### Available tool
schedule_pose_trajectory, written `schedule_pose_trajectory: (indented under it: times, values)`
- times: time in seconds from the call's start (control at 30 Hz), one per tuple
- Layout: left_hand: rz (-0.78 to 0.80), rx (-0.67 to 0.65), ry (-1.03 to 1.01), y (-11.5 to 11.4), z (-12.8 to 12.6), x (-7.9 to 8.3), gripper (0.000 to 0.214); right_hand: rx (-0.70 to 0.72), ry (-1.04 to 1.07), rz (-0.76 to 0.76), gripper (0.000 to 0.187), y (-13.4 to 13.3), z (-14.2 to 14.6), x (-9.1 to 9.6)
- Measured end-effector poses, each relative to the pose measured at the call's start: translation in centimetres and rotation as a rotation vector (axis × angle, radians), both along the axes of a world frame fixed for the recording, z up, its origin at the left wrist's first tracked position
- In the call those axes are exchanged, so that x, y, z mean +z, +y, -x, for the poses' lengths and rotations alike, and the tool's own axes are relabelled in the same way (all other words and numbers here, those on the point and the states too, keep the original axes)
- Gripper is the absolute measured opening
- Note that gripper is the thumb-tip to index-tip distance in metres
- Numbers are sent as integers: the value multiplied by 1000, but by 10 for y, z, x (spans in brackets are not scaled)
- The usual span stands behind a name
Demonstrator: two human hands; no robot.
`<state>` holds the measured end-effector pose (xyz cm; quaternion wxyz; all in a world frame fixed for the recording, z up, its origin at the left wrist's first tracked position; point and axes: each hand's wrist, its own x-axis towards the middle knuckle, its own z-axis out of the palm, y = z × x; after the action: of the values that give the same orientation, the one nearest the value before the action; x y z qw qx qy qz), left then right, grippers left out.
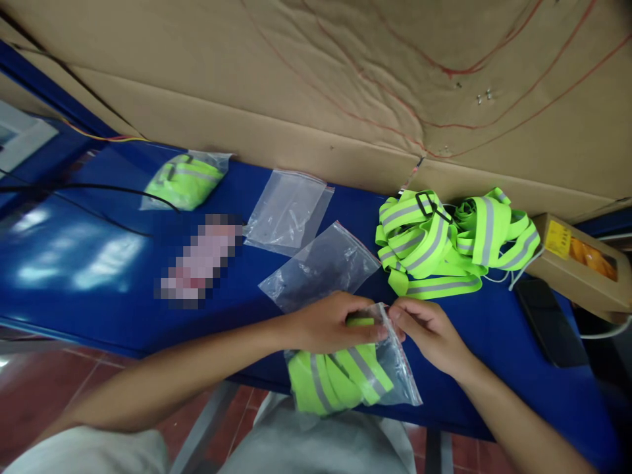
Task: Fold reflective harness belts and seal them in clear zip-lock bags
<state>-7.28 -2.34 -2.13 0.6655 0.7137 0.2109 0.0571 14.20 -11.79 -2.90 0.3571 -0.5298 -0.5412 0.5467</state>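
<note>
Between my hands is a clear zip-lock bag with a folded neon-green reflective strap inside, at the table's front edge. My left hand grips the bag near its top, thumb over the plastic. With thumb and fingers closed, my right hand pinches the upper corner of the bag's zip edge. Just beyond my hands lie two flat clear bags, a nearer bag and a farther bag. A loose heap of green reflective straps with black buckles rests behind my right hand.
A filled bag of green strap sits at the back left, near a blurred-out pink item and black cables. On the right are a dark phone and a cardboard box. A cardboard-covered panel borders the blue table.
</note>
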Motion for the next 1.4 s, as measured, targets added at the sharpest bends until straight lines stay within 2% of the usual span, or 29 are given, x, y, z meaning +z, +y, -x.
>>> schedule_pose_trajectory:
  times: [0.1,0.23,0.37,0.43,0.6,0.67,0.77,0.9,0.97,1.03,1.1,1.17,1.27,1.4]
  values:
    - [42,-94,-4,1,1,-3,40,75,-33,-15,34,1,-2,3]
    - [69,-169,3,-1,1,-4,41,185,-74,-82,10,-1,-4,9]
    - [16,-226,33,-3,1,-1,43,234,-144,-212,16,-3,-3,12]
    - [-8,-249,70,-2,1,-1,47,250,-238,-342,14,-4,-2,10]
    - [99,-241,101,2,1,0,51,226,-625,-851,22,-9,-2,8]
    - [153,-237,107,4,1,1,51,201,-721,-961,28,-11,-2,9]
    - [205,-203,93,6,2,5,46,133,-766,-1011,34,-13,-4,9]
    - [261,-142,13,8,3,9,37,63,-730,-930,39,-14,-7,8]
    - [233,-118,-23,7,3,8,33,-23,-653,-804,33,-13,-8,9]
    - [191,-77,-44,6,3,7,31,-97,-521,-604,25,-11,-8,11]
    - [166,-34,-61,5,2,5,29,-60,-388,-401,18,-9,-6,12]
    - [137,1,-82,3,1,3,27,33,-298,-273,13,-8,-1,12]
    - [76,41,-66,1,1,1,31,51,-243,-196,13,-8,5,10]
    - [-64,69,-70,-1,1,0,36,50,-234,-180,16,-10,7,8]
